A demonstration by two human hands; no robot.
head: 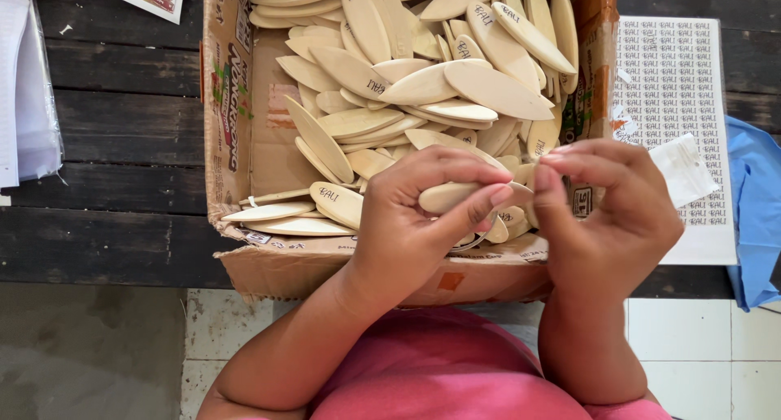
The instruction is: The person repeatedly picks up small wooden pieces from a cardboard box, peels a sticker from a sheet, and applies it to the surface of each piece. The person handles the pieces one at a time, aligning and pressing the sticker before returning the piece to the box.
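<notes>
L hand (407,225) fingers pinch leaf-shaped wooden blank (451,195) over cardboard box (244,156) | R hand (618,217) fingers curled at its tip, grasp on it unclear | risk: pinch slips, blank drops into pile (423,78), mixes w/ rest

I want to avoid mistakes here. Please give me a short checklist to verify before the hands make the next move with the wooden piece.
1. Left hand grips the leaf-shaped wooden piece with thumb and fingers: ok.
2. Right hand meets the piece's right end: ok, though its fingertips hide the contact.
3. Metal ring under the piece: cannot tell if attached.
4. Cardboard box of wooden pieces sits open below the hands: ok.
5. Sheet of printed labels lies beside the box, within reach: ok.
6. Label already on the held piece: cannot tell.
</notes>
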